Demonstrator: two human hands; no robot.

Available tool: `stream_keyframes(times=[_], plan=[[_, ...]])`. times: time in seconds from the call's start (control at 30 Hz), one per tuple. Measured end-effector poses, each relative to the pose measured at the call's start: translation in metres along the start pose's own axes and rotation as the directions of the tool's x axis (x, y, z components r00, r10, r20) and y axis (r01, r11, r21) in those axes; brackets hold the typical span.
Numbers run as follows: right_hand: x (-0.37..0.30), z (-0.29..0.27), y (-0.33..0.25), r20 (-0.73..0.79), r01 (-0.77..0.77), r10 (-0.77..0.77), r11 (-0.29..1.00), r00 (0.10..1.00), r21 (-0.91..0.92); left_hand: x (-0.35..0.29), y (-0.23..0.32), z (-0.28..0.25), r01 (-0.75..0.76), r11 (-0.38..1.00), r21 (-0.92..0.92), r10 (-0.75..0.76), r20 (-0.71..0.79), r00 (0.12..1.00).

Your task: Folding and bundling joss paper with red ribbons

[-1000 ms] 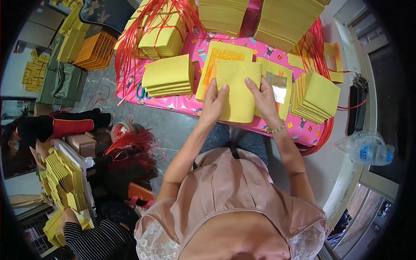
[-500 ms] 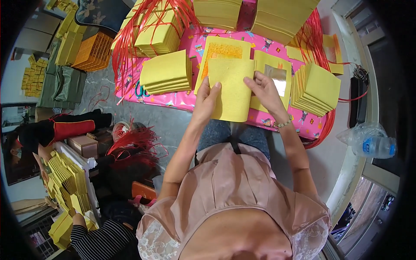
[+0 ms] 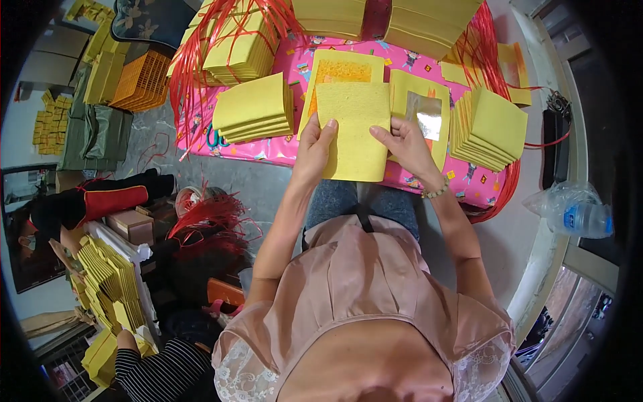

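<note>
A yellow sheet of paper [image 3: 353, 144] is held upright in front of me by its two side edges. My left hand [image 3: 315, 146] pinches its left edge, thumb on the near face. My right hand [image 3: 406, 145] grips the right edge the same way. Behind it on the table lies a yellow sheet with an orange print [image 3: 345, 68], partly covered. To the right, near my right hand, is a yellow sheet with a silver foil patch [image 3: 429, 119]. A folded yellow paper stack [image 3: 253, 107] lies left of my left hand, and another folded stack [image 3: 492, 130] sits at the right.
The table has a pink patterned cloth [image 3: 268, 149]. Large yellow paper stacks [image 3: 429, 27] stand at its back, with red plastic strings [image 3: 231, 23] over the left ones. Green scissors [image 3: 214, 137] poke out at the left. Two other people work at the far left, beside more yellow bundles [image 3: 110, 275].
The held sheet has shifted slightly up and left and turned nearly straight, its curl flatter. Both my hands keep hold of it. At the left, a co-worker's arm has moved.
</note>
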State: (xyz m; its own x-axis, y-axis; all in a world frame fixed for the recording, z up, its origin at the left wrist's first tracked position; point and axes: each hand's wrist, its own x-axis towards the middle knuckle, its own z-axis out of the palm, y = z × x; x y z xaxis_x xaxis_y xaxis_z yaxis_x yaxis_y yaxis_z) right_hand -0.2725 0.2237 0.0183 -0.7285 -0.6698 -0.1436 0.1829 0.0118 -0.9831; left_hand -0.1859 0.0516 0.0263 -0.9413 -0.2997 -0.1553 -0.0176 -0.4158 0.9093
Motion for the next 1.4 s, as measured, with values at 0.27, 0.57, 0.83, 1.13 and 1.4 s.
stream_keyframes(times=[0.27,0.57,0.83,1.13,1.4], plan=[[-0.01,0.005,0.001,0.084,-0.067,0.072,0.996,0.994,-0.066,0.002,-0.001,-0.01,-0.069,0.994,0.09,0.072,-0.031,0.997],[-0.018,0.011,0.009,0.108,-0.165,0.174,0.983,0.979,-0.085,0.0,0.0,-0.015,-0.174,0.983,0.062,0.181,-0.141,0.973],[0.005,-0.001,-0.019,-0.025,-0.018,0.018,1.0,1.0,0.026,-0.013,-0.018,-0.032,-0.175,0.932,0.318,0.18,0.014,0.984],[0.005,-0.01,-0.027,0.116,-0.105,0.125,0.982,0.985,-0.16,-0.019,-0.025,-0.053,-0.177,0.823,0.54,0.131,0.123,0.984],[0.024,-0.012,-0.019,0.268,-0.008,0.101,0.945,0.958,-0.328,-0.025,0.017,-0.078,-0.065,0.795,0.603,-0.101,0.237,0.966]])
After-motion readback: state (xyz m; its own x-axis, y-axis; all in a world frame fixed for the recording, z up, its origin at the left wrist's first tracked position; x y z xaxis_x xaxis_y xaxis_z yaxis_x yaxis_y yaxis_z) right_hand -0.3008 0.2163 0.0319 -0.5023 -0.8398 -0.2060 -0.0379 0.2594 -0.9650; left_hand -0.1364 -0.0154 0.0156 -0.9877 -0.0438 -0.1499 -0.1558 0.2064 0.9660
